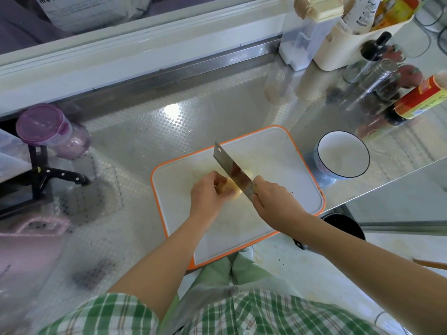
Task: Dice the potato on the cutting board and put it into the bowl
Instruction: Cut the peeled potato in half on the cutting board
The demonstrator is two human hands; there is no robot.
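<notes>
While pinned by left hand [206, 193], fingers curled over its left end: potato [232, 191], middle of board [278, 153]. Long axis roughly left-to-right, crossed by knife [233, 171] blade. Right hand [273, 199] clamped round knife handle, just right of potato. Bowl [343, 153] beside board's right edge, nearer right hand.

At my left sit a purple-lidded jar [42, 125] and a black-handled knife [63, 176]; far right on my table [169, 126] stand steel shakers [382, 72], a red-labelled bottle [422, 101], a cream caddy [348, 48].
</notes>
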